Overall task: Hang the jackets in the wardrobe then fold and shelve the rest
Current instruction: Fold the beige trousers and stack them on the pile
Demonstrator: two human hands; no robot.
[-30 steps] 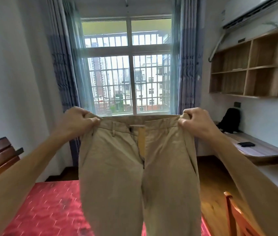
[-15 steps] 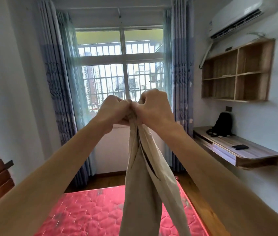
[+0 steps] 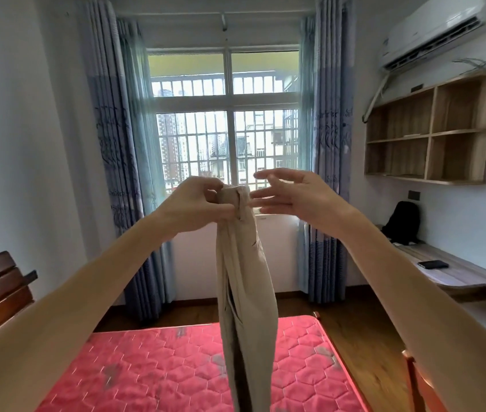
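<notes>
My left grip (image 3: 194, 203) is clamped on the waistband of the trousers (image 3: 244, 278), which hang below it over the bed (image 3: 146, 367); right grip (image 3: 298, 197) spread apart, just beside.

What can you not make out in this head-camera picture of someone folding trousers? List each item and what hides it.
Trousers hems: head view, cut off by the bottom edge.
Right hand fingertips: motion blur; touching the waistband or not, unclear.
Left hand fingers: partly hidden behind the waistband it grips.
Dark flat item on the desk: too small to identify.
Wardrobe: outside the frame.
</notes>
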